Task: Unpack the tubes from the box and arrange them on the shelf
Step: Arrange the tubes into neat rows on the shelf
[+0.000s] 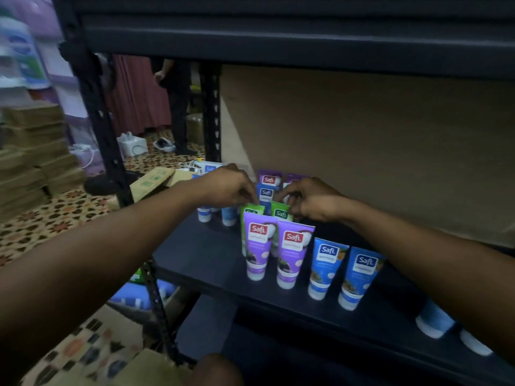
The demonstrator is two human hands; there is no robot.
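Left hand (231, 188): fingers curled, pinching the top edge of the left green tube (251, 211).
Right hand (312, 200): pinched the right green tube (281, 213) likewise.
Green tubes: upright, caps down, just behind the purple tubes (259, 243) on the shelf (200, 254).
Key relation: each tube stood directly below its own hand, long axis vertical.

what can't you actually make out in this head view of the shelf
All in the head view.
Green tubes: lower halves hidden by the purple tubes in front.
Left hand and right hand: fingertips curl out of sight, so any grip on the green tubes is unclear.
Blue tube at far right: top hidden by the right forearm.
Small print on all tubes: blurred.
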